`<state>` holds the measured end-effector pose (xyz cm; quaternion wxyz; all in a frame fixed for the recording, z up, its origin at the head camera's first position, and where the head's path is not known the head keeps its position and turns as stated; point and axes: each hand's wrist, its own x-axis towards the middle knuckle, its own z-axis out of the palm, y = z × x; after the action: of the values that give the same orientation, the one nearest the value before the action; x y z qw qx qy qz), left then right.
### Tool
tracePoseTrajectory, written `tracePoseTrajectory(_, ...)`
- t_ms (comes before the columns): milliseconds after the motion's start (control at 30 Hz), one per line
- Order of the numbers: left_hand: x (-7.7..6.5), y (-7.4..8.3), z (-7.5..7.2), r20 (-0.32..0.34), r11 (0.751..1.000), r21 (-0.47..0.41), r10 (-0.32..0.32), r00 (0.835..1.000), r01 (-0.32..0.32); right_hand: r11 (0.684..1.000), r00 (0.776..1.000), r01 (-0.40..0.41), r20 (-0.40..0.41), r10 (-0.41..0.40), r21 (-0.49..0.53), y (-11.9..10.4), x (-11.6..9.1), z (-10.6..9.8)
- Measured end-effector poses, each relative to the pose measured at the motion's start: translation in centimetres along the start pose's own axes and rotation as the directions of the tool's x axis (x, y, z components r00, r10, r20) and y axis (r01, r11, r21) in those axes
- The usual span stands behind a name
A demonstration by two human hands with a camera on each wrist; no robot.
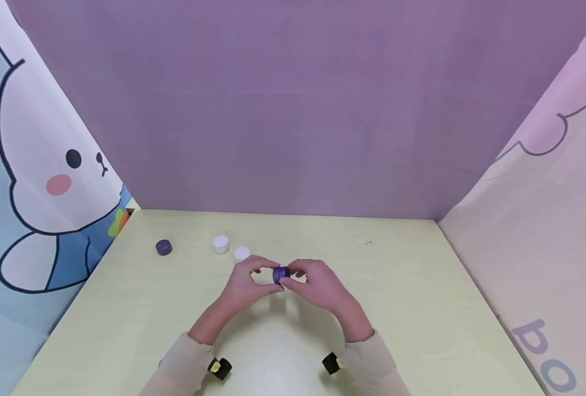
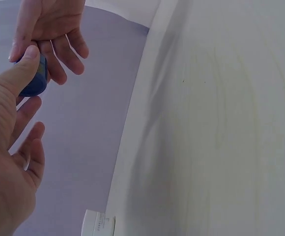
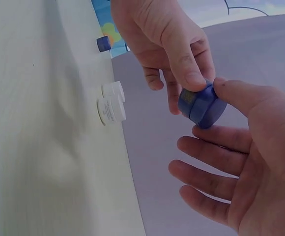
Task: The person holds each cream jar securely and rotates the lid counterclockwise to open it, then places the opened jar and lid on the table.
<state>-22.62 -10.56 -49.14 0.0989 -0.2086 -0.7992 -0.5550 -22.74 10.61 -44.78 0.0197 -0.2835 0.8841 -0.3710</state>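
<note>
Holding the small, dark-blue, cylindrical jar [image 1: 280,274], plastic by its look, calls, I think, for light, even pressure and a straight axis, so that its two parts do not tilt at the seam [image 3: 195,107]. The left hand [image 1: 244,286] and the right hand [image 1: 321,284] both pinch it from opposite sides, above the pale wood-look table [image 1: 421,308]; a yellowish mark [image 3: 187,97] shows on the part nearer the left hand.

The head view is rather bright, and soft shadows fall on the bench [image 1: 421,308], with a pale shine near them. Both wrist views are dimmer and greyer; the print on the blue jar [image 3: 201,108] is blurred.
</note>
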Motion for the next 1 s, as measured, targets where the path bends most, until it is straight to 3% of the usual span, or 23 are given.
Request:
tracePoseTrajectory(300, 0.1, -0.5, -0.1, 0.030, 1.000, 0.030, 0.001, 1.000, -0.002, 1.000, 1.000, 0.008, -0.029, -0.008, 0.005, 0.0, 0.0, 0.0)
tracePoseTrajectory(700, 0.3, -0.6, -0.8, 0.133, 0.983, 0.174, 0.038, 0.990, -0.061, 1.000, 1.000, 0.031, 0.000, -0.031, -0.001, 0.1, -0.1, -0.2)
tracePoseTrajectory(833, 0.2, -0.2, -1.0, 0.153, 0.958, 0.273, 0.050, 0.987, -0.091, 0.999, 1.000, 0.029, 0.008, -0.029, -0.020, 0.1, -0.2, -0.2)
tracePoseTrajectory(1000, -0.2, 0.2, -0.9, 0.123, 0.910, 0.389, 0.100, 0.987, -0.141, 1.000, 1.000, 0.002, 0.010, -0.002, 0.015, 0.4, -0.5, 0.4)
